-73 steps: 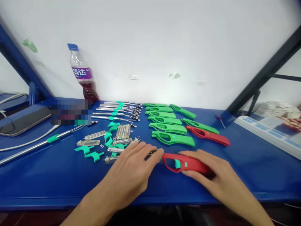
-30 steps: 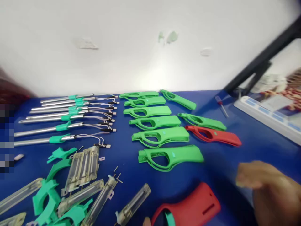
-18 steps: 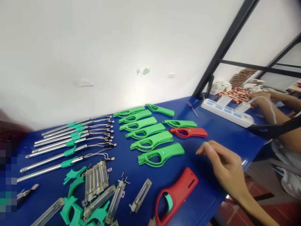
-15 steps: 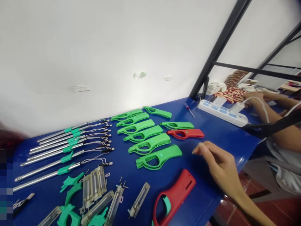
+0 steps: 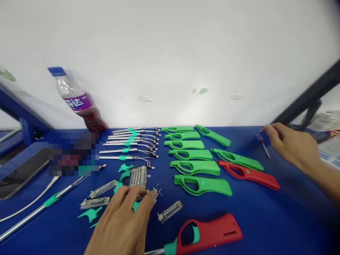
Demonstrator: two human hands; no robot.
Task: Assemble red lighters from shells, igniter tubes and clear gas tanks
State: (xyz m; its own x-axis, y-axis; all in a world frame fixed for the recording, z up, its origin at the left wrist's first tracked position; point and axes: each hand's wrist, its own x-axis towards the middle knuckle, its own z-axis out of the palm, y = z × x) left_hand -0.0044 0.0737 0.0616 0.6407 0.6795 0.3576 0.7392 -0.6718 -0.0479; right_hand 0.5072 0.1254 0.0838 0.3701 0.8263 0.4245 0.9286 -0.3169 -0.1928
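Observation:
My left hand [image 5: 124,216] is over the loose parts, fingers bent and thumb beside small metal pins [image 5: 158,191]. Its fingertips are partly hidden, so I cannot tell whether it grips anything. Clear lighter fuel tanks [image 5: 138,176] and teal triggers [image 5: 90,213] lie around it. At the back right, my right hand [image 5: 294,145] pinches thumb and index finger at the handle of a small screwdriver [image 5: 262,144], which looks blurred. In front lies a red lighter casing [image 5: 212,232] with a teal trigger and a metal tube. Another clear tank [image 5: 170,211] lies behind it.
Green casing halves [image 5: 203,185] lie in a column, with a red half [image 5: 249,175] alongside. Metal lighter tubes with wires [image 5: 117,157] form rows behind. A drink bottle [image 5: 79,99] stands by the wall; a phone [image 5: 23,173] and white cable [image 5: 34,198] are at left.
The view has swung left, bringing the bottle, phone and my left hand into sight. My right hand has moved back from near the red casings to the screwdriver.

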